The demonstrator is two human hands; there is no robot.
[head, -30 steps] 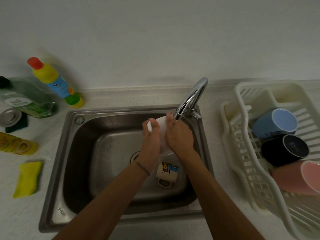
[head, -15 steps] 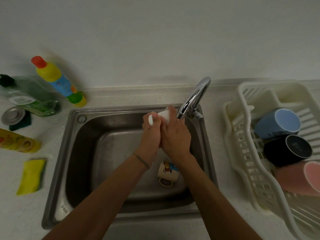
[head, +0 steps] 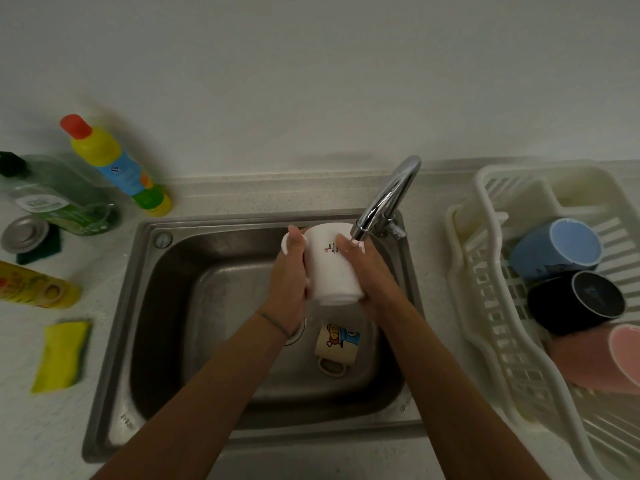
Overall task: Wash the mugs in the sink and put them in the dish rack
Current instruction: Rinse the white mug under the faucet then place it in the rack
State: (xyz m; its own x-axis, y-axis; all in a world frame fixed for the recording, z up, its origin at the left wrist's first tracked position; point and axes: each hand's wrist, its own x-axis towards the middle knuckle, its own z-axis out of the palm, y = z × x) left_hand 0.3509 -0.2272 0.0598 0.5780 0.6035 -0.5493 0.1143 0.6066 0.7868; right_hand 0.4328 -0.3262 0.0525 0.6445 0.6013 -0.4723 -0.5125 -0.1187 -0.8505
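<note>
White mug [head: 331, 268] held under the tap, cartoon mug [head: 336, 344] on the sink [head: 166, 306] floor, three mugs racked.

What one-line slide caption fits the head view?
Both hands hold a white mug under the faucet above the sink; three mugs fill the rack.

White mug [head: 332, 268] at frame centre, small red-and-dark print. Below it, cream mug [head: 335, 342] with blue-and-orange cartoon. Right side: cream rack [head: 485, 306] holds light blue mug [head: 554, 247], black mug [head: 575, 303], pink mug [head: 595, 358]. Left: yellow sponge [head: 60, 355]; yellow bottle [head: 114, 164], red cap, blue label.
</note>
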